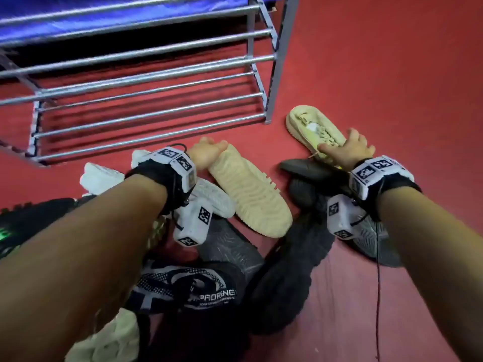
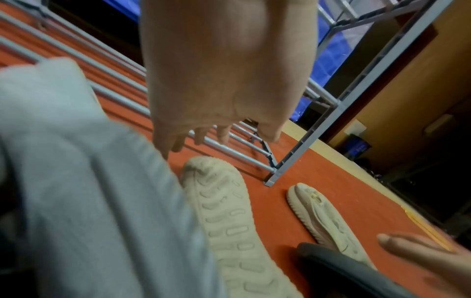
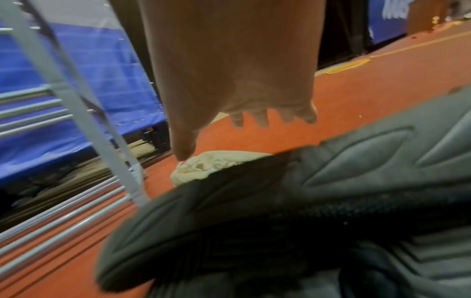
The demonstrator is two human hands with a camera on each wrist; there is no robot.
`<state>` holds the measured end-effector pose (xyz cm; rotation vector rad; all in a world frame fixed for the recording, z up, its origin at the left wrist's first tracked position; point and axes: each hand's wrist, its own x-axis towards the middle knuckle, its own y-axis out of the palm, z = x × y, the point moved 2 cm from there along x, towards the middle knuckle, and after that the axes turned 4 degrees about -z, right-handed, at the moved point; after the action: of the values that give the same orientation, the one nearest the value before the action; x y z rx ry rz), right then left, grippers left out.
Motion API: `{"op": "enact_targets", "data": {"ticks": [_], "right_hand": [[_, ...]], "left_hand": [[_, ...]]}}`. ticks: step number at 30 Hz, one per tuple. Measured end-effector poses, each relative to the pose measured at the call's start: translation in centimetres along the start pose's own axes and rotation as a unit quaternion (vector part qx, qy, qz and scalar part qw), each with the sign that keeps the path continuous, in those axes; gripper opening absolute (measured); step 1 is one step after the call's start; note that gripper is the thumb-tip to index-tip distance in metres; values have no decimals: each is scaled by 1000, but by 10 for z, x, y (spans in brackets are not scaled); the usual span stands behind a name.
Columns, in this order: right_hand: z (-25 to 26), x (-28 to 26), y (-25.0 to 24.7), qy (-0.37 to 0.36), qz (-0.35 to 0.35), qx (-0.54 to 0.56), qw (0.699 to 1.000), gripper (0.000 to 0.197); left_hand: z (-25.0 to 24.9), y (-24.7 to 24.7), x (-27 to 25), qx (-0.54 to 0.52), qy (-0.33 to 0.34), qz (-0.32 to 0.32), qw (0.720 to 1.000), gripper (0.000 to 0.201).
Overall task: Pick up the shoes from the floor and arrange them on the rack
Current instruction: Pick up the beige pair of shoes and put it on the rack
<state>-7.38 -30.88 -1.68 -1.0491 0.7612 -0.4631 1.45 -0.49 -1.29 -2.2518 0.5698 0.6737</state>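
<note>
A beige shoe [image 1: 251,197] lies sole-up on the red floor in front of the grey metal rack [image 1: 156,118]. My left hand [image 1: 207,154] is over its toe [image 2: 211,175] with fingers spread and straight [image 2: 201,137]; whether they touch it cannot be told. The matching beige shoe [image 1: 311,126] stands upright to the right of the rack's leg. My right hand [image 1: 347,147] reaches over its laces with fingers extended [image 3: 262,119] and the thumb tip [image 3: 183,151] near the shoe's opening [image 3: 216,163]. Neither hand grips anything.
Several more shoes are piled near me: white ones [image 1: 104,176] under my left wrist, dark grey ones [image 1: 295,283], [image 3: 331,181] under my right wrist, a black-and-white patterned shoe [image 1: 183,283], and a cream one [image 1: 112,340]. Blue fabric [image 1: 78,11] lies behind the rack.
</note>
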Motion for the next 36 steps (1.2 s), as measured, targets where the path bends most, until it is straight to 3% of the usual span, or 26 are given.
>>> {"op": "enact_targets", "data": {"ticks": [2, 3, 6, 9, 14, 16, 19, 22, 27, 29, 33, 36], "right_hand": [[-4, 4, 0, 17, 21, -4, 1000, 90], [-9, 8, 1, 24, 37, -7, 999, 87], [-28, 16, 6, 50, 67, 15, 996, 84], [-41, 21, 14, 91, 51, 45, 994, 96], [-47, 18, 12, 118, 37, 12, 992, 82], [-51, 19, 10, 134, 30, 13, 990, 79], [-55, 11, 8, 161, 9, 41, 986, 71], [-57, 4, 4, 162, -34, 136, 977, 59], [-52, -7, -11, 131, -124, 248, 952, 32], [-44, -19, -17, 106, -160, 280, 941, 29], [-24, -48, -27, 52, -197, 354, 913, 30], [-24, -70, -33, 64, -216, 424, 877, 34]], "left_hand": [[11, 3, 15, -97, -56, 52, 992, 90], [16, 3, 21, -136, -82, 76, 984, 92], [15, 7, 18, -186, -112, 68, 974, 72], [20, 12, 21, -167, -122, 50, 977, 75], [16, 10, 17, -188, -132, 18, 973, 37], [8, 13, 12, -156, -121, 20, 980, 39], [-4, 20, 2, -164, -104, 68, 979, 70], [-14, 21, -14, -258, -74, 102, 958, 50], [-42, 8, -52, -306, 42, 105, 945, 16], [-59, -5, -70, -295, 102, 68, 948, 1], [-87, -29, -112, -258, 298, 77, 916, 51], [-81, -18, -146, -19, 467, 51, 882, 75]]}}
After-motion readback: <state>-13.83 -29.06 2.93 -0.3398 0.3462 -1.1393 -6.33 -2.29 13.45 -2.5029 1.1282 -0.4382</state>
